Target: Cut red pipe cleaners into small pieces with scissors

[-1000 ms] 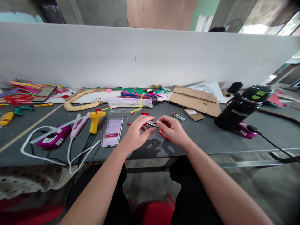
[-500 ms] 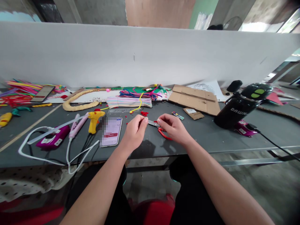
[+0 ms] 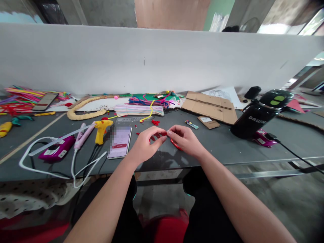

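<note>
Both hands meet over the grey table (image 3: 222, 148) near its front edge. My right hand (image 3: 186, 141) is closed round small cutters with red handles (image 3: 174, 144); only the red handles show below the fingers. My left hand (image 3: 145, 145) is curled, its fingertips pinching a short red pipe cleaner piece (image 3: 162, 134) right at the tool's tip. Small red scraps (image 3: 155, 122) lie just beyond the hands. A phone (image 3: 120, 141) lies face up left of my left hand.
A yellow glue gun (image 3: 102, 130), a pink tool (image 3: 83, 135), a magenta device (image 3: 57, 151) and white cables (image 3: 48, 162) lie at left. Pipe cleaner bundles (image 3: 139, 109), cardboard (image 3: 211, 106) and a white partition stand behind. A black bottle (image 3: 263, 113) lies at right.
My left hand drew back as a loose fist half a second ago, then returned to the tool's tip and now pinches the red piece there. The right hand barely moved.
</note>
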Demonstrator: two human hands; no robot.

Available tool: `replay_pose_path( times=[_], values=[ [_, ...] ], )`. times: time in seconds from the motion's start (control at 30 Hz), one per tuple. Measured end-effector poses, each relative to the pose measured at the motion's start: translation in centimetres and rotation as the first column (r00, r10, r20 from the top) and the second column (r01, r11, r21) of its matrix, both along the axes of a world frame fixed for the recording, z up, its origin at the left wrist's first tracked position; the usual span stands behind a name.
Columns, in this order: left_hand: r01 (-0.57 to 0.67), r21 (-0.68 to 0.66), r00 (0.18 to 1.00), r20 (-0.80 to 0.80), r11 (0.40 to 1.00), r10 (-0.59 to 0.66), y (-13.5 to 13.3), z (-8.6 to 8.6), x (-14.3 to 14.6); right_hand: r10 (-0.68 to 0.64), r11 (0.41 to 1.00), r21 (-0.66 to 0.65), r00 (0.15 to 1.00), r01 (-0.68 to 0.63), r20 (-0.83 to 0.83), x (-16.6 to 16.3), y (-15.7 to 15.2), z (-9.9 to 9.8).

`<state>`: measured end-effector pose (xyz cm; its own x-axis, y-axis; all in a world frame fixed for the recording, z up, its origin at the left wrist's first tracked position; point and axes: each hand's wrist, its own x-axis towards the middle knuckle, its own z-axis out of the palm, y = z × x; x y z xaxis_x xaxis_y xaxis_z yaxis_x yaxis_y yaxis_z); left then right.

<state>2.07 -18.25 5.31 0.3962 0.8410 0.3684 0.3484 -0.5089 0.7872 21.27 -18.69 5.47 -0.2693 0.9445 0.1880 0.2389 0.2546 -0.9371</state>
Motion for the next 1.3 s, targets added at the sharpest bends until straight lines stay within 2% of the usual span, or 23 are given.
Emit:
replay_pose_path(
  times=[0.2, 0.33, 0.53, 0.63, 0.73, 0.83, 1.3],
  values=[
    [-0.069, -0.019, 0.998, 0.001, 0.997, 0.069, 0.0, -0.1, 0.3, 0.021, 1.0, 0.022, 1.0, -0.021, 0.006, -0.3, -0.3, 0.2],
    [-0.055, -0.121, 0.997, 0.044, 0.991, 0.061, -0.2, 0.2, 0.4, 0.028, 0.999, 0.033, 1.0, -0.028, 0.003, -0.4, -0.4, 0.4],
    [-0.09, -0.192, 0.979, 0.161, 0.977, 0.122, -0.1, 0.2, 0.2, -0.082, 0.996, 0.019, 0.994, 0.083, -0.071, -0.1, 0.0, 0.1],
    [-0.082, -0.215, 0.973, 0.196, 0.973, 0.126, -0.1, 0.2, 0.2, -0.089, 0.994, 0.059, 0.995, 0.093, -0.054, 0.0, 0.0, 0.0],
    [-0.077, -0.212, 0.969, 0.216, 0.974, 0.124, -0.1, 0.2, 0.3, -0.042, 0.992, 0.121, 0.998, 0.048, -0.055, -0.2, -0.4, 0.1],
    [-0.094, -0.201, 0.971, 0.197, 0.975, 0.135, -0.1, 0.2, 0.3, -0.024, 0.992, 0.119, 0.997, 0.032, -0.067, -0.6, -0.7, 0.2],
    [-0.09, -0.221, 0.976, 0.174, 0.971, 0.13, -0.2, 0.2, 0.5, -0.179, 0.967, 0.189, 0.983, 0.171, 0.027, -1.1, -0.6, -0.1]
  ],
)
